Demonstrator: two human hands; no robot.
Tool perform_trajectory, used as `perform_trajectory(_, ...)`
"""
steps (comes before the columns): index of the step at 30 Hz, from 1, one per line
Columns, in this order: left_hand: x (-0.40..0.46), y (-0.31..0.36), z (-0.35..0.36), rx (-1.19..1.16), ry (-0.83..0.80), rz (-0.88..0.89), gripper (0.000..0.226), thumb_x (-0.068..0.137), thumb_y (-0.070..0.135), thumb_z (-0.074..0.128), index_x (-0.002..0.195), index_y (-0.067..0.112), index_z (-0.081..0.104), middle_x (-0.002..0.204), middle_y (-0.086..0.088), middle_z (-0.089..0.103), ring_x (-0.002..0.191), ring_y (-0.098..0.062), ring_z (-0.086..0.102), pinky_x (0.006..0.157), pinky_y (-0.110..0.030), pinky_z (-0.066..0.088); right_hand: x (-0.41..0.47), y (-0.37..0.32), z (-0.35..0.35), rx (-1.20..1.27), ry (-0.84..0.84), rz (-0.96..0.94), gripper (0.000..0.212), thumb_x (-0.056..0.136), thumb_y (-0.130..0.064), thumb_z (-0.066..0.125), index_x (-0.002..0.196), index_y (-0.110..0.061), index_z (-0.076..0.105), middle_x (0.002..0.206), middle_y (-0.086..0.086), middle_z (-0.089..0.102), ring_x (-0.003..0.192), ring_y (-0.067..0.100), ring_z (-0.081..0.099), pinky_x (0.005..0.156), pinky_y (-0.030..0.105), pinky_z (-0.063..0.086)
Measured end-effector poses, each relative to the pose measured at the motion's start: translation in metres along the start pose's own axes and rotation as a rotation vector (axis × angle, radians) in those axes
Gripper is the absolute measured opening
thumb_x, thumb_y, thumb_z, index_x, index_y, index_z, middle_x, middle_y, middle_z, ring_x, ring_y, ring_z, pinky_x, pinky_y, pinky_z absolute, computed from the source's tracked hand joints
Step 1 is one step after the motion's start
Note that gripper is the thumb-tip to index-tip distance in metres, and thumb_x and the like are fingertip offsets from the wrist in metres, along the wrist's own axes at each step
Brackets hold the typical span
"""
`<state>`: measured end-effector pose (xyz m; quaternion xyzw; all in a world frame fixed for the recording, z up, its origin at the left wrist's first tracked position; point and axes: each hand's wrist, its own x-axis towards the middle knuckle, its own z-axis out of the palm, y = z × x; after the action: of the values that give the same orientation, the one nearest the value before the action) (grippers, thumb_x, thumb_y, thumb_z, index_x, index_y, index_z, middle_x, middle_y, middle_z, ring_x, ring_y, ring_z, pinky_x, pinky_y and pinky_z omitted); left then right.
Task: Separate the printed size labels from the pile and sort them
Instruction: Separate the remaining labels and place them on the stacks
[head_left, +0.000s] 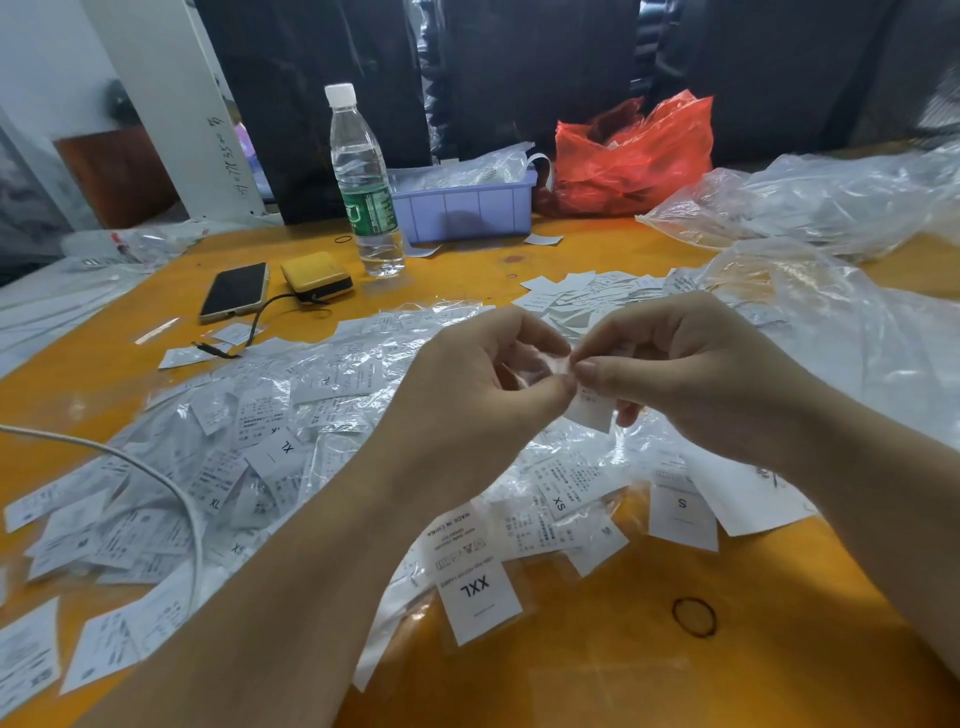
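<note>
Orange tabletop (597, 670) carried everything. Across it from nine o'clock to the centre spread the pile of white labels (218, 467) in clear sleeves. At twelve o'clock stood a water bottle (363, 182). At centre, the left hand (478, 374) and right hand (691, 374) met, both pinching one small label (589, 410) between fingertips. An XXL label (478, 592) lay at six o'clock.
</note>
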<state>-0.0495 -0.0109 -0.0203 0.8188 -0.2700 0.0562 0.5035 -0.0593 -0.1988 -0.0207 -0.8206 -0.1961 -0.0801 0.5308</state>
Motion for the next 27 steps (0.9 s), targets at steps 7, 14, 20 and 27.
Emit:
perform_trajectory(7, 0.0026, 0.0015, -0.0036, -0.279, 0.094, -0.071, 0.026, 0.084, 0.009, 0.074, 0.104, 0.022, 0.063, 0.075, 0.001, 0.068, 0.070, -0.015, 0.064, 0.069, -0.036, 0.057, -0.0009, -0.0027, 0.0036, 0.053, -0.054, 0.048, 0.009, 0.082, -0.011, 0.067, 0.084, -0.005, 0.075, 0.072, 0.013, 0.068, 0.067, 0.035, 0.062, 0.057, 0.033, 0.051)
perform_trajectory(14, 0.0055, -0.0016, -0.0006, -0.511, 0.037, -0.236, 0.035, 0.071, 0.021, 0.075, 0.104, 0.015, 0.066, 0.083, 0.003, 0.072, 0.080, -0.011, 0.066, 0.075, -0.029, 0.052, -0.0016, -0.0050, 0.0026, 0.183, 0.015, 0.058, 0.011, 0.084, -0.005, 0.066, 0.089, 0.002, 0.073, 0.074, 0.018, 0.067, 0.060, 0.021, 0.058, 0.053, 0.027, 0.051)
perform_trajectory(20, 0.0063, -0.0040, 0.0005, -0.531, 0.018, -0.314, 0.011, 0.080, 0.020, 0.068, 0.089, 0.015, 0.070, 0.081, -0.001, 0.068, 0.077, -0.015, 0.060, 0.077, -0.034, 0.050, -0.0019, -0.0047, 0.0062, 0.190, -0.032, 0.101, 0.008, 0.083, -0.005, 0.067, 0.089, -0.002, 0.073, 0.075, 0.016, 0.067, 0.061, 0.021, 0.059, 0.054, 0.027, 0.053)
perform_trajectory(27, 0.0034, -0.0036, -0.0013, -0.130, 0.114, -0.082, 0.010, 0.090, 0.015, 0.068, 0.086, 0.022, 0.072, 0.076, 0.004, 0.070, 0.067, -0.010, 0.061, 0.068, -0.022, 0.052, -0.0009, -0.0064, -0.0010, 0.174, 0.129, 0.099, 0.014, 0.083, 0.003, 0.068, 0.088, -0.008, 0.074, 0.077, 0.012, 0.069, 0.059, 0.019, 0.061, 0.055, 0.027, 0.056)
